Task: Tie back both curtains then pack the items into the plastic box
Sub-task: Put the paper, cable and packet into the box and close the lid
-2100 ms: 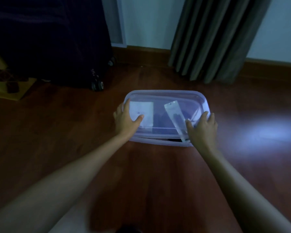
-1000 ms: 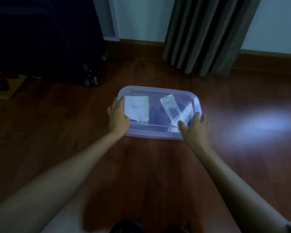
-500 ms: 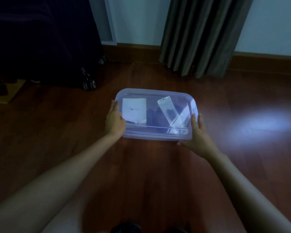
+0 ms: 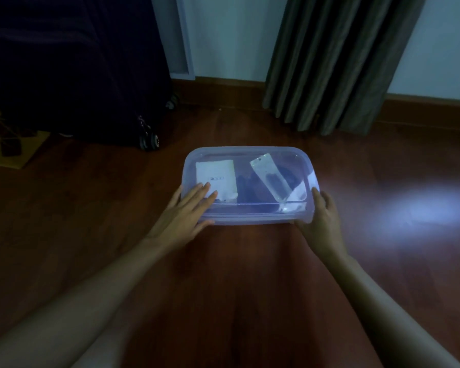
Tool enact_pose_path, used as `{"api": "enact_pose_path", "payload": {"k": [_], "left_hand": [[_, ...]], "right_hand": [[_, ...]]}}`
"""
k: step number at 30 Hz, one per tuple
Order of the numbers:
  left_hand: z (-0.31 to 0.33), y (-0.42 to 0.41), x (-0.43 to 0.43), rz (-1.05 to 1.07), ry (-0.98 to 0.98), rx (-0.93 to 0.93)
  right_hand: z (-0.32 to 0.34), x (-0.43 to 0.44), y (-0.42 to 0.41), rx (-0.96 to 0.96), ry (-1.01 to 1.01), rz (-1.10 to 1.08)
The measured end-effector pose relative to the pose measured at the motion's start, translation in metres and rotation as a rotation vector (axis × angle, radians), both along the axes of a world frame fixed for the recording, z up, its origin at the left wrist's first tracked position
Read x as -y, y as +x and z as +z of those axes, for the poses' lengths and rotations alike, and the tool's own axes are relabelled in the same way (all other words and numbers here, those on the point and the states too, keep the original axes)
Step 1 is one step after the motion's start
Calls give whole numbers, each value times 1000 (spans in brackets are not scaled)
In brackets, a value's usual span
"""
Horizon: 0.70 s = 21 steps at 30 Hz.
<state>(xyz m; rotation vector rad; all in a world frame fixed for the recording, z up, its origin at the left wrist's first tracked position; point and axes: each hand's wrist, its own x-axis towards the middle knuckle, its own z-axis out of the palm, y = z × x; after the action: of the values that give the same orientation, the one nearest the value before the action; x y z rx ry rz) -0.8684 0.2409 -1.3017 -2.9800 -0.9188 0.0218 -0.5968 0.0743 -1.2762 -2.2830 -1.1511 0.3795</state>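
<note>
A translucent plastic box (image 4: 246, 152) with its lid on sits on the dark wooden floor in the middle of the view. Through the lid I see a white packet (image 4: 216, 175), a long clear packet (image 4: 270, 179) and dark items between them. My left hand (image 4: 187, 212) lies flat on the lid's near left corner, fingers straight, thumb at the front edge. My right hand (image 4: 320, 220) holds the box's near right corner, fingers curled round the rim. A dark grey curtain (image 4: 337, 59) hangs to the floor behind the box.
A dark wheeled suitcase (image 4: 75, 67) stands at the back left, its wheels (image 4: 149, 140) near the box. A yellowish flat board with small dark items (image 4: 14, 148) lies at the far left. A bright patch of light (image 4: 420, 208) falls on the floor to the right.
My left hand has moved from the box's left side up onto the lid, fingers spread flat. My right hand stays at the near right corner. The box has barely shifted.
</note>
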Motion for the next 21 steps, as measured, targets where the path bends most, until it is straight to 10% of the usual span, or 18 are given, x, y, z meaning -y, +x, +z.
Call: {"api": "enact_pose_path", "payload": {"k": [21], "left_hand": [[9,55,-179,411,-22,160]], "right_hand": [[-22,-204,49,191,-7,155]]}}
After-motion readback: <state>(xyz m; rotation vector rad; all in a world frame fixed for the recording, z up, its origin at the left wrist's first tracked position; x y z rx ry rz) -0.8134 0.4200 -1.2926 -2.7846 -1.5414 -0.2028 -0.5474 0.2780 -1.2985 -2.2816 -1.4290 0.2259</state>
